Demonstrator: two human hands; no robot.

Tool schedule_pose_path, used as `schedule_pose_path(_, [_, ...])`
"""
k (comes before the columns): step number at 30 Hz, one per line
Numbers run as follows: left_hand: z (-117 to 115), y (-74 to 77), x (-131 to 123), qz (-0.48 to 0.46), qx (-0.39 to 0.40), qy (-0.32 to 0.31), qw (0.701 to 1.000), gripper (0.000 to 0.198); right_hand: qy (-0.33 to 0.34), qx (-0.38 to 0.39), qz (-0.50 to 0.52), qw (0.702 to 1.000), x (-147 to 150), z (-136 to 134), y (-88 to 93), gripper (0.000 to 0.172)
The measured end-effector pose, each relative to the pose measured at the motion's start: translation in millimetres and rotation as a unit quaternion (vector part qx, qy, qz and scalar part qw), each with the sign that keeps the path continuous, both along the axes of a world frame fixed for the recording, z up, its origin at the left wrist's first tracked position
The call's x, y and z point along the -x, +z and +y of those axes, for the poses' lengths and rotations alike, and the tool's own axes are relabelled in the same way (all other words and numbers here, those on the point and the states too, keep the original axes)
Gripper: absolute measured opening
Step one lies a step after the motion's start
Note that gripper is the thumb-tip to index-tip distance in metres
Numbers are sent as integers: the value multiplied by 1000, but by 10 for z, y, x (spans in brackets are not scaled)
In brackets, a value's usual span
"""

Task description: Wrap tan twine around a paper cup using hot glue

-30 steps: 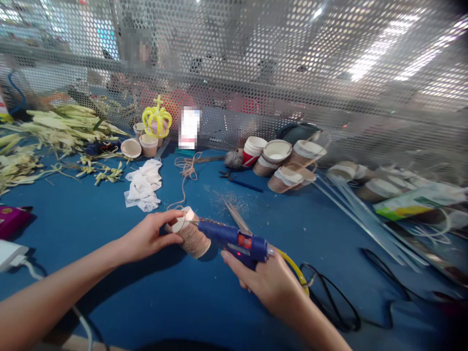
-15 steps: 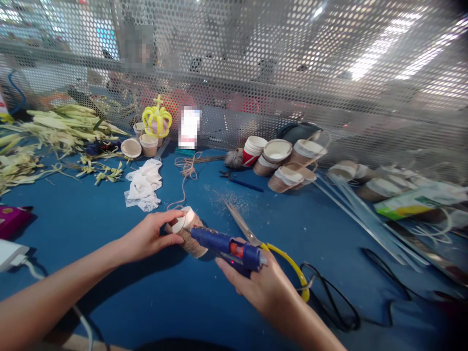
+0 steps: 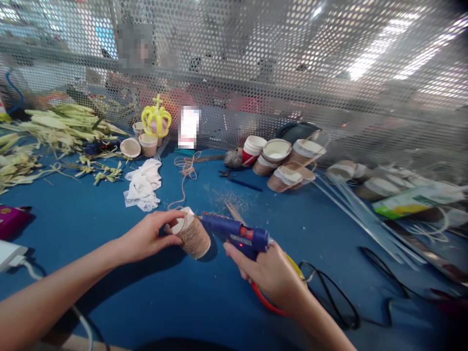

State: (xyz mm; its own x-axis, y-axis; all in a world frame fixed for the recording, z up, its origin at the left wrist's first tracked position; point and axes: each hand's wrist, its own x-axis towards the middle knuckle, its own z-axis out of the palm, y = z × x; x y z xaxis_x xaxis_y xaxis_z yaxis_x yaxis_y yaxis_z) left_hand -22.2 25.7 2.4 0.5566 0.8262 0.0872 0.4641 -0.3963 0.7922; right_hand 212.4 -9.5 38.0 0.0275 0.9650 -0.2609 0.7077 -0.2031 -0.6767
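My left hand [image 3: 159, 231] grips the rim end of a paper cup [image 3: 195, 239] wrapped in brown twine, which lies tilted on its side. Its white rim points up and left. A loose length of twine [image 3: 183, 187] runs from the cup to a small tangle behind it. My right hand [image 3: 263, 268] is closed around a blue hot glue gun [image 3: 234, 231], whose nozzle is close to the upper side of the cup near the rim; I cannot tell whether it touches. Partly hidden under the glue gun and right hand lie scissors [image 3: 234, 212] with yellow and red handles.
White crumpled cloth [image 3: 143, 183] and dry husks [image 3: 69, 122] lie left. A phone [image 3: 188, 127] stands against the perforated metal screen [image 3: 234, 63]. Several wrapped cups [image 3: 278, 151], pliers [image 3: 241, 181] and glue sticks [image 3: 365, 219] sit right. A black cable [image 3: 340, 297] loops at the front right.
My right hand has shifted the glue gun slightly right and up along the cup, uncovering more of its wrapped side. The red scissor handle now shows. My left hand stays nearly still.
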Motion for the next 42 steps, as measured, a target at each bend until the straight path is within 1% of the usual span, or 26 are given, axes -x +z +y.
schedule_pose_path(5, [11, -21, -2, -24, -1, -2, 1000, 39, 13, 7, 44, 999, 40, -61, 12, 21])
schedule_pose_path(8, [15, -7, -17, -39, 4, -9, 999, 37, 15, -18, 74, 997, 82, -99, -4, 15])
schedule_pose_path(11, [7, -11, -22, -44, 4, -10, 999, 36, 41, -56, 94, 993, 98, -140, -65, 13])
schedule_pose_path(14, [0, -37, -15, -40, -1, -4, 999, 39, 66, -72, 93, 991, 92, -184, -152, 13])
schedule_pose_path(16, [-1, -44, -12, -37, -4, 1, 999, 41, 69, -81, 89, 990, 86, -200, -193, 14])
schedule_pose_path(18, [1, -34, -13, -36, -4, 1, 999, 40, 70, -88, 91, 989, 81, -194, -195, 14])
schedule_pose_path(21, [3, 2, -18, -36, 3, -10, 999, 36, 71, -74, 90, 991, 71, -146, -125, 13])
schedule_pose_path(23, [2, 17, -18, -27, 10, -11, 1000, 36, 47, -54, 76, 995, 60, -105, -61, 14])
schedule_pose_path(26, [-1, 12, -10, 2, 12, 8, 1000, 42, 11, -15, 45, 999, 35, -51, -3, 20])
schedule_pose_path(28, [-5, 7, -5, 18, 7, 17, 1000, 44, 8, -5, 34, 999, 19, -25, 5, 23])
schedule_pose_path(34, [-5, 37, -7, 28, 10, 10, 1000, 41, 14, -10, 12, 1000, 4, 39, -25, 27])
schedule_pose_path(37, [-1, 31, -6, 24, 11, 14, 1000, 41, 27, 10, 50, 998, 1, 64, -31, 31])
schedule_pose_path(39, [0, 15, -5, 26, 10, 21, 999, 41, 33, 13, 100, 994, -28, 91, -17, 28])
schedule_pose_path(41, [0, -1, -8, 25, 11, 26, 999, 42, 25, -9, 148, 989, -92, 145, 9, 24])
schedule_pose_path(42, [1, -8, -10, 22, 13, 25, 999, 42, 17, -30, 164, 986, -138, 186, 21, 25])
